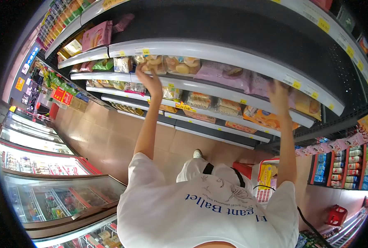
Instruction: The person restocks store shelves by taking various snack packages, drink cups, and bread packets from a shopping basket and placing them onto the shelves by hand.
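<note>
My left hand [149, 81] is raised to a shelf, its fingers extended against the front of a clear packet of round buns [152, 64]. A second clear bun packet [182, 65] lies to its right. On the same shelf, my right hand [279, 96] reaches in among purple packets [224, 75]. It is smeared by motion, and its fingertips are hard to make out. Right of it lies a packet of bread [308, 103] in clear and yellow wrapping.
Below are shelves with packaged bread [198, 100] and an orange packet [264, 118]. A pink packet [97, 36] sits on the shelf above. A shopping basket [265, 193] is by my right side. Glass-topped freezers [64, 198] stand at left, a red crate [337, 215] at right.
</note>
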Demonstrator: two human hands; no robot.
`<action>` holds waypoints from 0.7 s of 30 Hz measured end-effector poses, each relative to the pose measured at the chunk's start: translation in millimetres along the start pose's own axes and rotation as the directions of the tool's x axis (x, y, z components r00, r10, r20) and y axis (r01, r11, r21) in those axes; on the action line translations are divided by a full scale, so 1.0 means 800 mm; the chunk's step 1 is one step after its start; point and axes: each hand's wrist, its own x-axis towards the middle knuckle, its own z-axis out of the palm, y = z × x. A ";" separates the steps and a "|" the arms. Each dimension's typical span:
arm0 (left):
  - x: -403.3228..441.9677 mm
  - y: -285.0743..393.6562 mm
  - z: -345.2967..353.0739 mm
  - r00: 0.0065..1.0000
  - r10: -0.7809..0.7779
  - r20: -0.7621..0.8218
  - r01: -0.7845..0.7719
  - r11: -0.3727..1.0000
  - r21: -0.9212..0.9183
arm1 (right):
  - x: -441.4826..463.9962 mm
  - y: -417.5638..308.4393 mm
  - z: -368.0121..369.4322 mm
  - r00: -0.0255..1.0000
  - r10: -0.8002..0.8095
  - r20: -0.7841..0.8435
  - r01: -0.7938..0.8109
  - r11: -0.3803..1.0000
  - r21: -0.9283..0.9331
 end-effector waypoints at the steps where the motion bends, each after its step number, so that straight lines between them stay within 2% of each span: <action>1: 0.007 -0.020 -0.006 0.996 -0.092 -0.023 0.091 0.995 -0.036 | 0.007 -0.036 0.013 0.997 -0.023 0.067 0.019 0.998 0.061; 2: 0.016 -0.041 -0.009 0.995 -0.096 -0.031 0.095 0.995 -0.036 | 0.016 -0.068 0.025 0.990 -0.050 0.133 0.033 0.992 0.123; 4: 0.034 -0.086 -0.008 0.994 -0.097 -0.039 0.096 0.995 -0.036 | 0.031 -0.131 0.043 0.934 -0.048 0.353 -0.042 0.970 0.241; 6: 0.047 -0.128 -0.008 0.997 0.042 0.071 -0.043 0.999 0.014 | 0.041 -0.156 0.103 0.960 -0.251 0.123 0.222 0.952 0.211; 7: 0.054 -0.121 -0.014 0.997 0.043 0.071 -0.044 0.999 0.017 | 0.047 -0.169 0.121 0.960 -0.252 0.122 0.222 0.951 0.214; 8: 0.060 -0.112 -0.018 0.976 -0.143 0.166 0.157 0.985 -0.077 | 0.055 -0.181 0.138 0.970 -0.227 0.085 0.200 0.948 0.248; 9: 0.064 -0.111 -0.019 0.910 -0.310 0.275 0.359 0.921 -0.149 | 0.060 -0.197 0.144 0.978 -0.201 0.050 0.180 0.943 0.281; 10: 0.068 -0.115 -0.016 0.904 -0.325 0.276 0.392 0.889 -0.238 | 0.065 -0.214 0.135 0.984 -0.095 0.150 0.055 0.966 0.253; 11: 0.073 -0.119 -0.014 0.905 -0.324 0.275 0.391 0.889 -0.240 | 0.069 -0.216 0.148 0.984 -0.096 0.148 0.056 0.966 0.252; 13: 0.081 -0.144 -0.009 0.867 -0.360 0.346 0.481 0.784 -0.391 | 0.079 -0.222 0.171 0.995 -0.068 0.071 0.057 0.988 0.146; 14: 0.084 -0.157 -0.007 0.865 -0.361 0.349 0.484 0.784 -0.390 | 0.079 -0.220 0.178 0.995 -0.065 0.073 0.054 0.988 0.145; 16: 0.091 -0.169 -0.006 0.868 -0.368 0.334 0.496 0.683 -0.536 | 0.082 -0.235 0.166 0.996 -0.078 0.048 0.067 0.978 0.198; 17: 0.093 -0.174 -0.007 0.868 -0.366 0.336 0.496 0.682 -0.538 | 0.084 -0.238 0.170 0.996 -0.076 0.046 0.065 0.979 0.195; 19: 0.097 -0.173 -0.015 0.905 -0.353 0.238 0.425 0.723 -0.545 | 0.089 -0.243 0.182 0.986 -0.153 -0.058 0.163 0.952 0.258; 21: 0.101 -0.174 -0.022 0.900 -0.369 0.231 0.435 0.752 -0.495 | 0.090 -0.252 0.192 0.992 -0.126 -0.020 0.127 0.958 0.257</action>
